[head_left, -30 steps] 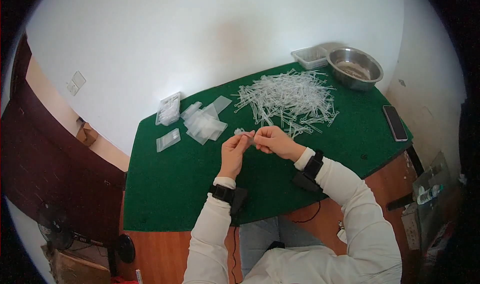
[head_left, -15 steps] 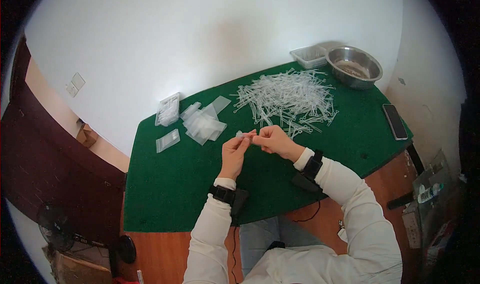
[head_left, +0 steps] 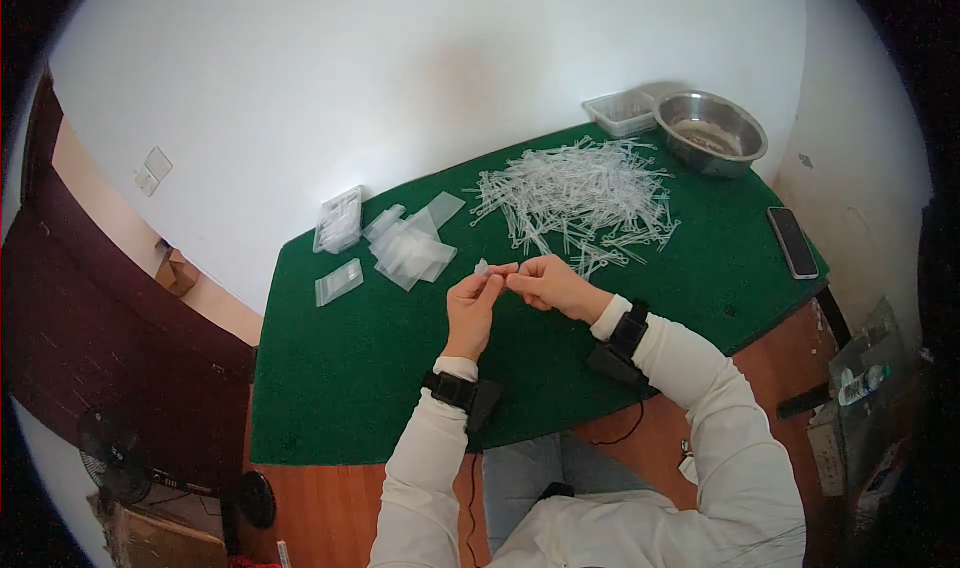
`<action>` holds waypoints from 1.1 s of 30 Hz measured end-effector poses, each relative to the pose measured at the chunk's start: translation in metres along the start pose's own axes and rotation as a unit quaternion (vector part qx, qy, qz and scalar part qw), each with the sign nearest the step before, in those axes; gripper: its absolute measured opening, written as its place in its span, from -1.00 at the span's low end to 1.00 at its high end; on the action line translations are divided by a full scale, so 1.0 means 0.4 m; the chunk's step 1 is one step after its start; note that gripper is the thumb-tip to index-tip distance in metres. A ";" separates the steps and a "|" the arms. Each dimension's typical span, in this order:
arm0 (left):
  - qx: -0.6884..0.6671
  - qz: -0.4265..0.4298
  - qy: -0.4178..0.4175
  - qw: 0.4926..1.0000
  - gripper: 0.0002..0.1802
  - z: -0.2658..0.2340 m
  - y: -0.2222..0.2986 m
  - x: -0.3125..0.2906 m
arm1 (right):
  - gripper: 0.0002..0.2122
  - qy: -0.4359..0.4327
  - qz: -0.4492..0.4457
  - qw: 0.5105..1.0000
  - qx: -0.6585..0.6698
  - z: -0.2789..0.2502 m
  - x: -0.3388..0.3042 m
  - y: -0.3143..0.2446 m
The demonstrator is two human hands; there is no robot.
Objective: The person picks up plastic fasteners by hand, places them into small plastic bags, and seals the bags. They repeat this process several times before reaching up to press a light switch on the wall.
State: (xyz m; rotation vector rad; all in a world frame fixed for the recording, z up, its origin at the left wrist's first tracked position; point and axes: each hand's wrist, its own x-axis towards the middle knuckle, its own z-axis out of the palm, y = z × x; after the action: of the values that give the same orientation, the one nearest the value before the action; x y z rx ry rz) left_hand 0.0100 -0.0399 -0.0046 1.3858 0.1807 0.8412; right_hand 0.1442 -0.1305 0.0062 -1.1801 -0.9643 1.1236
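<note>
Plastic, a small clear piece, is above the middle of the green surface, between its far edge and its near edge. The left hand pinches it between thumb and fingers, and only its pale tip comes out above them. The right hand has thumb and forefinger close together just beside the left fingertips; whether these also grip a part of it, I cannot tell, because the fingers hide it.

By its look, I judge this plastic to be very light, thin and soft, so it should bend easily and may slip between dry fingers. It would be better to take it by its rim, with fingertips only, since strong squeezing could crease it.

The bags lie left of the hands, toward the far edge, and look equally limp. The sticks are heaped near the far edge, right of the bags; they seem light but stiffer, so each is safer held at the shaft.
</note>
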 end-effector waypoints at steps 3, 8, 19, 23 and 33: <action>-0.006 -0.008 0.008 1.000 -0.81 -0.006 -0.003 0.001 | -0.73 -0.016 0.004 1.000 0.013 -0.003 0.002 0.002; -0.018 -0.021 0.078 0.997 -0.78 -0.013 -0.008 0.006 | -0.77 0.045 -0.001 0.999 -0.029 -0.035 0.018 0.012; -0.012 -0.007 0.147 0.989 -0.76 -0.029 -0.020 0.010 | -0.90 0.248 -0.200 0.783 -0.534 -0.120 0.039 0.030; 0.035 -0.013 0.123 0.992 -0.78 -0.034 -0.029 0.011 | -0.91 0.219 -0.139 0.750 -0.608 -0.115 0.031 0.026; 0.122 -0.053 0.067 0.989 -0.79 -0.034 -0.041 0.011 | -0.89 0.209 -0.116 0.720 -0.651 -0.108 0.033 0.039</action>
State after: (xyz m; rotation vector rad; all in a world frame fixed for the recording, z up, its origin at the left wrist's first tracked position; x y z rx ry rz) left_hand 0.0121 -0.0255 -0.0210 1.5323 0.4699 0.8445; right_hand 0.1865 -0.1257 -0.0155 -2.1901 -1.5046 -0.2617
